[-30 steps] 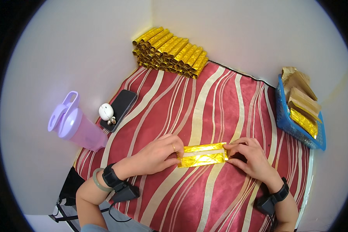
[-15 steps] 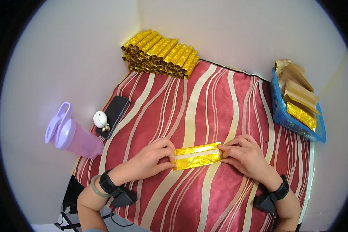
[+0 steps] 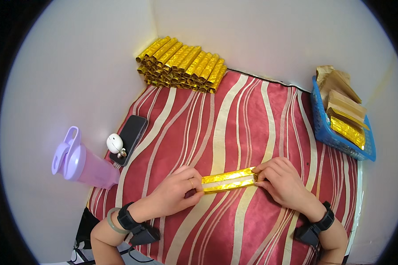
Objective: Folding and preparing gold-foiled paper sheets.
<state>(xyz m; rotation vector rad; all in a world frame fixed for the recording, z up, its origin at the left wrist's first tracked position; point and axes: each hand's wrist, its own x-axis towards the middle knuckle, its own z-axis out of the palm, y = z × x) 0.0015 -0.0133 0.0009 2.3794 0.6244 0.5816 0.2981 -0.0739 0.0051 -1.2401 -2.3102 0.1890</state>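
A narrow strip of gold foil paper [image 3: 227, 180] lies before me, both long edges folded inward with a pale band showing down the middle. My left hand [image 3: 181, 189] pinches its left end between thumb and fingers. At the other end, my right hand [image 3: 280, 180] grips the foil in the same way, thumb at the lower edge. The strip rests on or just above the red striped cloth [image 3: 181, 132]; which of the two I cannot tell. Fingertips hide both ends of the foil.
Many folded gold tubes [image 3: 181, 64] are stacked at the back left. A blue basket [image 3: 340, 142] with brown and gold paper stands at the right. Toward the left are a purple bottle [image 3: 93, 168], a black phone [image 3: 135, 130] and a white earbud case [image 3: 114, 143]. Pale walls enclose the table.
The lower edge of the foil has folded up toward the middle, making the strip narrower. Both hands stay at its ends. The whole view has shifted slightly.
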